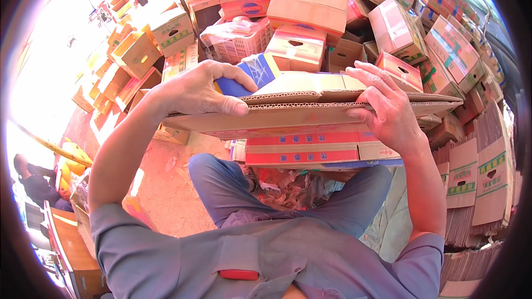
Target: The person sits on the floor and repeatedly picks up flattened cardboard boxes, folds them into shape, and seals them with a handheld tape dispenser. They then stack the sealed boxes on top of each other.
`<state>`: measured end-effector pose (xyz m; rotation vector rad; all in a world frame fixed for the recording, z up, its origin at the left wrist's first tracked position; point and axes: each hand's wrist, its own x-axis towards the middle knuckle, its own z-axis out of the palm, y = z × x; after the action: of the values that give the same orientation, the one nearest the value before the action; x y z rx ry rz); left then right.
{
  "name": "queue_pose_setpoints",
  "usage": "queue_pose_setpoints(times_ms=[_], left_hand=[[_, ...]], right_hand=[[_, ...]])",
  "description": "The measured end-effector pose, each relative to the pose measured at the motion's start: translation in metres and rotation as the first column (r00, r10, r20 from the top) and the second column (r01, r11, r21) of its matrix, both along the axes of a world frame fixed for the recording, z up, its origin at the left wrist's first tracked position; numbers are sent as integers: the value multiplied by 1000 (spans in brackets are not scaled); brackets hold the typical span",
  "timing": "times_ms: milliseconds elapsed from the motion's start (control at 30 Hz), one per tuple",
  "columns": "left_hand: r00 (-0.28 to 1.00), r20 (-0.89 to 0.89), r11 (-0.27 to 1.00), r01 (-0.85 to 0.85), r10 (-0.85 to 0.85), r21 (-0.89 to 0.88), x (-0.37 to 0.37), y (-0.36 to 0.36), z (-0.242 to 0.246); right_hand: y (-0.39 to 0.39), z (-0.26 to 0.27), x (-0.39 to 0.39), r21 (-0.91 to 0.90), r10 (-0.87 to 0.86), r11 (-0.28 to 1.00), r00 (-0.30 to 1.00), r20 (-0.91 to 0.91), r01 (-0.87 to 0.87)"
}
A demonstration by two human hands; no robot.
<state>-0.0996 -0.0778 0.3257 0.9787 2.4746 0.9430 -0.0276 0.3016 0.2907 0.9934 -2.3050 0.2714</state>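
Observation:
A folded corrugated cardboard carton (286, 118) is held up edge-on before my chest, its layered brown edges facing me. My left hand (203, 89) grips its left part, thumb on the near panel. The fingers curl over a blue and yellow cardboard piece (249, 75); whether that belongs to the same carton I cannot tell. At the right, my right hand (386, 104) pinches the stacked edges, with the thumb below and fingers spread above. Lower down, in front of my knees, lies red and brown printed cardboard (301, 149) bearing writing.
Beyond the carton are heaped cardboard boxes (307, 6) and a pink plastic crate (243, 39). Stacks of flattened cartons (461, 174) stand at my right. Scraps (286, 187) litter the ground between my legs. A seated person (37, 182) and a wooden desk (72, 241) are at left.

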Motion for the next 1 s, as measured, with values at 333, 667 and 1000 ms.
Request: queue_pose_setpoints(times_ms=[333, 667, 1000], left_hand=[[872, -247, 903, -427, 422, 33, 7, -1, 37], [540, 298, 144, -631, 787, 762, 61, -54, -70], [410, 117, 111, -492, 905, 863, 77, -11, -35]], right_hand=[[-1, 41, 40, 52, -8, 999, 997, -74, 12], [83, 47, 126, -92, -390, 907, 902, 184, 410], [92, 46, 78, -479, -119, 822, 915, 385, 308]])
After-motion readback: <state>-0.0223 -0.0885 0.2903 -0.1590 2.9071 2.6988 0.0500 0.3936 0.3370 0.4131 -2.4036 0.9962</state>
